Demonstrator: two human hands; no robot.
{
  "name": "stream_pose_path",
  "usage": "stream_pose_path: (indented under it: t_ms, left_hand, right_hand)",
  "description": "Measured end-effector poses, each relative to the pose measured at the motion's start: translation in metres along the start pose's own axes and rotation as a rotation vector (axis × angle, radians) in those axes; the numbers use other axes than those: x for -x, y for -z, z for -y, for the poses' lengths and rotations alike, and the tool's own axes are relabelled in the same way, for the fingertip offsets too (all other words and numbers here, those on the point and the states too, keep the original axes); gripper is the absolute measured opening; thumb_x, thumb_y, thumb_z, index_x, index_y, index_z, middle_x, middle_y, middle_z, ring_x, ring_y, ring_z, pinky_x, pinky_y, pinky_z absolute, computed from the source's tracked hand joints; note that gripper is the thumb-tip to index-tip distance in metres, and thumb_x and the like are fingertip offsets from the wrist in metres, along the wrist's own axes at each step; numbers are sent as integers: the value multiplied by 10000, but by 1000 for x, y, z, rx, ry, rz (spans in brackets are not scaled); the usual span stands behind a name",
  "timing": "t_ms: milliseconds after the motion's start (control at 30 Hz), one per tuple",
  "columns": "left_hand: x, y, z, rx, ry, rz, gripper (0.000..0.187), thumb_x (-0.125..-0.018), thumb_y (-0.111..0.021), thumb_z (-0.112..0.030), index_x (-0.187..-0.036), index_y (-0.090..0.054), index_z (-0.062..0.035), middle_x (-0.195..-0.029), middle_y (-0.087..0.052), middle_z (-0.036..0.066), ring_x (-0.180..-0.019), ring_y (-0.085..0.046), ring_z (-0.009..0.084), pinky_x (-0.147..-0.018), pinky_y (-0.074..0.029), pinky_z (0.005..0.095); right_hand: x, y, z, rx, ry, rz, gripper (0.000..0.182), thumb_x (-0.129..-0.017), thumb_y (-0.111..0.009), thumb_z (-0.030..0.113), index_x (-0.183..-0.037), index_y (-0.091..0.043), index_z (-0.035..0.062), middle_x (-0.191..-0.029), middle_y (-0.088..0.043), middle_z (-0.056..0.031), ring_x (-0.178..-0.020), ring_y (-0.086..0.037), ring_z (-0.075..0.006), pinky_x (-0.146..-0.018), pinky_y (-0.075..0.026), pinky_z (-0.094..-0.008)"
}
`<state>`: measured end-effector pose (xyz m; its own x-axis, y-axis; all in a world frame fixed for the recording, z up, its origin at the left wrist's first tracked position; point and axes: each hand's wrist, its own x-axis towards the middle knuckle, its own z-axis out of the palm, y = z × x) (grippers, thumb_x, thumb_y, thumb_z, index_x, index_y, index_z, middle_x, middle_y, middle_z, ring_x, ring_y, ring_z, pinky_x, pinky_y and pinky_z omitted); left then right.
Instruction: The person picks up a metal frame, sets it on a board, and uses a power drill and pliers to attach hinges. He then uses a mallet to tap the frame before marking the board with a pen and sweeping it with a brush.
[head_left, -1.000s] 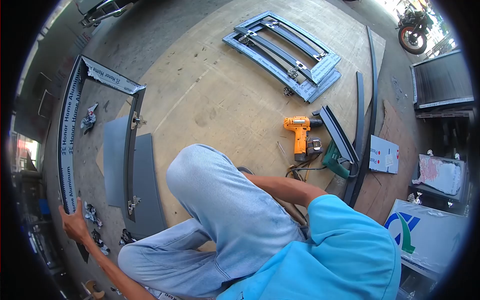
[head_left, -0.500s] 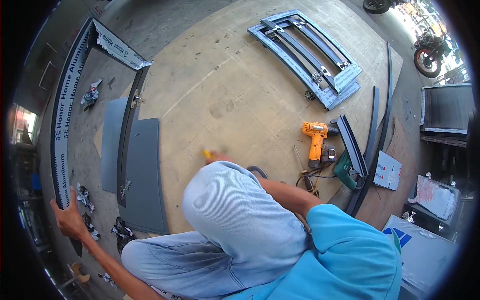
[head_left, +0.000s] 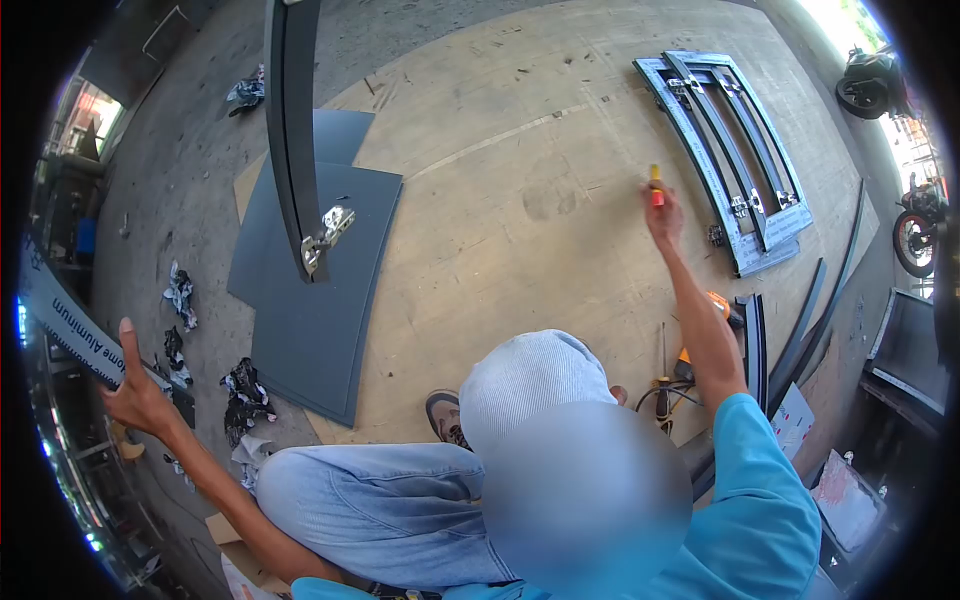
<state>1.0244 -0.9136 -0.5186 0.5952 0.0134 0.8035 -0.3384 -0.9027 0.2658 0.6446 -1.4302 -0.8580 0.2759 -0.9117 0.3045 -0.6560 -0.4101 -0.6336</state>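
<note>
My left hand [head_left: 140,400] is closed around the film-wrapped bar of an aluminum frame [head_left: 70,325], thumb pointing up. The frame's dark far bar [head_left: 292,130] stands raised over the grey panels [head_left: 325,300], and a silver hinge [head_left: 325,240] is fixed near its lower end. Out to the right, my right hand [head_left: 664,218] grips a small yellow-and-red tool [head_left: 656,188], held above the plywood sheet [head_left: 500,260]. Most of that tool is hidden in the fingers. Close by on its right lies a stack of hinged frames [head_left: 745,235].
An orange drill [head_left: 722,308] lies partly behind my right forearm, near a screwdriver [head_left: 663,395] and dark metal strips [head_left: 800,320]. Crumpled film [head_left: 245,395] litters the floor at left. My bent knee [head_left: 535,375] rises in front, and motorcycles stand at the far right.
My right hand has come out from behind my knee and swung far right and forward with the yellow-and-red tool. The aluminum frame has tilted in my left hand, and the view has shifted.
</note>
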Motion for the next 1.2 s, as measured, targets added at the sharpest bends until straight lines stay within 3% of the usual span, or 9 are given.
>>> stream_pose_path:
  t_ms: [133, 233, 433, 567, 667, 867, 967, 1067, 1200]
  left_hand:
    - [-5, -9, -24, 291, 255, 1, 664, -619, -783, -437, -975, -615, 98, -933, -637, 137, -788, -576, 196, -746, -446, 323]
    - [-9, -7, -36, 349, 376, -36, 776, -567, -800, -461, -1038, -584, 118, -1014, -612, 177, -880, -586, 226, -804, -452, 349]
    - [-2, 10, -32, 307, 481, -11, 731, -586, -799, -437, -1039, -589, 97, -1003, -603, 164, -844, -572, 217, -770, -463, 345]
    - [-5, 6, 16, 300, 401, -33, 704, -597, -794, -434, -1036, -599, 81, -1001, -602, 168, -837, -575, 224, -758, -467, 342]
    - [-9, 4, 12, 233, 453, -7, 690, -601, -795, -419, -1019, -603, 95, -987, -607, 169, -839, -572, 232, -767, -458, 332]
    - [-10, -12, -24, 211, 433, 66, 712, -607, -778, -458, -1013, -605, 100, -984, -611, 168, -859, -570, 236, -784, -448, 334]
    - [-9, -22, -24, 263, 359, 60, 713, -620, -759, -486, -1004, -610, 97, -983, -614, 168, -855, -570, 238, -781, -446, 339]
    - [-9, -21, -38, 263, 271, 62, 710, -633, -746, -496, -995, -612, 99, -975, -620, 169, -851, -572, 239, -782, -444, 343]
    - [-3, -1, -47, 164, 200, 101, 707, -638, -741, -501, -982, -616, 104, -932, -637, 174, -826, -588, 248, -780, -444, 351]
  right_hand:
    - [162, -96, 167, -312, 591, 443, 128, -761, -633, 147, -877, -627, 94, -915, -624, -107, -925, -574, -268, -788, -454, -360]
    - [269, -100, 265, -955, 449, 1686, 314, -811, -621, 332, -941, -614, 47, -886, -630, -149, -838, -592, -296, -758, -445, -363]
    - [65, -157, 163, -913, -29, 944, 284, -812, -662, 304, -918, -629, 43, -739, -604, -1, -668, -557, -95, -566, -452, -262]
    - [-128, -112, 35, -49, -276, -199, 242, -834, -604, 315, -911, -615, 86, -774, -619, -106, -688, -591, -216, -616, -469, -346]
    - [-135, -128, 9, -58, -9, -439, 211, -816, -617, 276, -939, -594, 106, -883, -593, -99, -785, -585, -268, -679, -466, -373]
    - [132, -198, 200, -523, 815, 669, 234, -769, -629, 212, -970, -624, 92, -1171, -528, -185, -1137, -458, -358, -963, -361, -406]
    - [254, -132, 274, -1160, 663, 1597, 297, -799, -650, 276, -942, -612, 18, -838, -621, -147, -822, -595, -264, -768, -434, -369]
    - [244, -129, 233, -1076, 416, 1548, 295, -825, -647, 272, -942, -590, 8, -855, -634, -91, -810, -576, -181, -754, -438, -329]
    - [33, -98, 57, -1084, -322, 564, 282, -816, -663, 281, -968, -593, 53, -780, -598, -21, -703, -567, -91, -606, -485, -257]
